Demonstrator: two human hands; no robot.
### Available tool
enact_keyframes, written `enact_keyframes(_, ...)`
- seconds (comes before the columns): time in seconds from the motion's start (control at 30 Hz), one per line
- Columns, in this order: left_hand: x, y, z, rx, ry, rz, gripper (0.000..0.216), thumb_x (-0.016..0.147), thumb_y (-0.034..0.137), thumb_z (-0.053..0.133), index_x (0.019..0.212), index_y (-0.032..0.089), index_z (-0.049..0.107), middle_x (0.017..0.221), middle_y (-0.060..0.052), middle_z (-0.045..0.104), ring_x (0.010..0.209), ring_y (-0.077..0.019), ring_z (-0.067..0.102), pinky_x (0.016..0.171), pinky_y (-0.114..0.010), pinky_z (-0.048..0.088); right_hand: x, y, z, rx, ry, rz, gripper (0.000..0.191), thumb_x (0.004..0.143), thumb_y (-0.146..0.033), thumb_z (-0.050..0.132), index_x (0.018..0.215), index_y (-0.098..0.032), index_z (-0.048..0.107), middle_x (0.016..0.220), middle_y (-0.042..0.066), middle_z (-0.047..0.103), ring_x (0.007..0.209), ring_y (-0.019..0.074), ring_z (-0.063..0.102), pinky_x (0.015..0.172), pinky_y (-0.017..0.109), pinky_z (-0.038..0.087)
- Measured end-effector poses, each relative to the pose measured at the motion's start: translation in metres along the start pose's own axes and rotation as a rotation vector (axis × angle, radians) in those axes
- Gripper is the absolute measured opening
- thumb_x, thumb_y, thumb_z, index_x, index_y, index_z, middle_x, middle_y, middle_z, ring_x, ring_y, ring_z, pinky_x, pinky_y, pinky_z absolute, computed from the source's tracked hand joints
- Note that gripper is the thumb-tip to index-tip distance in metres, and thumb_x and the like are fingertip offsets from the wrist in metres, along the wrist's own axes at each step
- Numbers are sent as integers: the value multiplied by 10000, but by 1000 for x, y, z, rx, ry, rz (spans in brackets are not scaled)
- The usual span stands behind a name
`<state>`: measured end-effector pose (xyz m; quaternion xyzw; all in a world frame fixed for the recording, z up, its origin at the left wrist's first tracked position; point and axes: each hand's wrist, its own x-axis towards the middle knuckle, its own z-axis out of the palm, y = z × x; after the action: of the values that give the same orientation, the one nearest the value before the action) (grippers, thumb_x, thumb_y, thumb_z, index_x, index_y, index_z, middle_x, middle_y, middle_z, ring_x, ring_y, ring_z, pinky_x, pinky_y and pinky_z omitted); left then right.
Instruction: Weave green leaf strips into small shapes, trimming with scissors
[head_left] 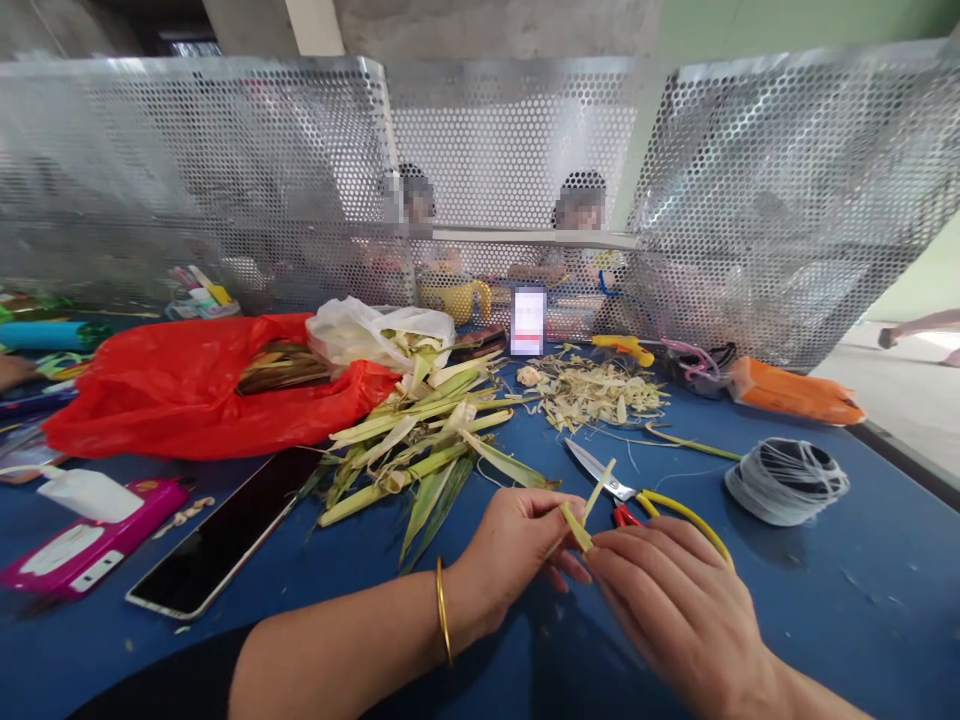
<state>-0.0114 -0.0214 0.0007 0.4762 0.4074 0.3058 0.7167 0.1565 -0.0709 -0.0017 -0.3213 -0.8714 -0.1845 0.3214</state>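
A pale green corn husk strip (576, 528) is folded between my two hands, with one end sticking up. My left hand (510, 545), with a gold bangle at the wrist, pinches it between thumb and fingers. From the other side, the closed fingers of my right hand (667, 590) grip the same strip; their tips are partly hidden. Just beyond the right hand lie scissors (600, 472) with yellow handles, next to a red-handled tool (624, 516) mostly covered by the hand. A heap of long husks (442, 440) lies to the left, and shredded scraps (600, 392) lie farther back.
At right are a spool of grey thread (786, 482) and an orange packet (795, 392). Leftward lie a dark phone (225, 535), a magenta device (97, 540) and a red plastic bag (172, 390). A lit phone (528, 320) stands before perforated metal partitions (517, 140); people sit behind.
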Motion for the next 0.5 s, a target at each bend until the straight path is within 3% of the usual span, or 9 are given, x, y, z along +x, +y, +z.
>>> enact_keyframes(0.27,0,3,-4,-259,-112,-84,300,652,179,616,937,130,696,753,-42,660,654,-123,615,638,-237,498,9,-1,-1,-54,-12,138,145,907,-128,498,892,-179,633,832,32,724,716,155,641,811,364,385)
enact_keyframes(0.5,0,1,-2,-260,-129,-44,279,689,319,701,891,127,685,730,-15,584,635,-97,539,657,-249,469,6,0,6,-86,-54,134,215,947,-175,433,868,-189,633,830,37,704,731,163,600,850,378,351)
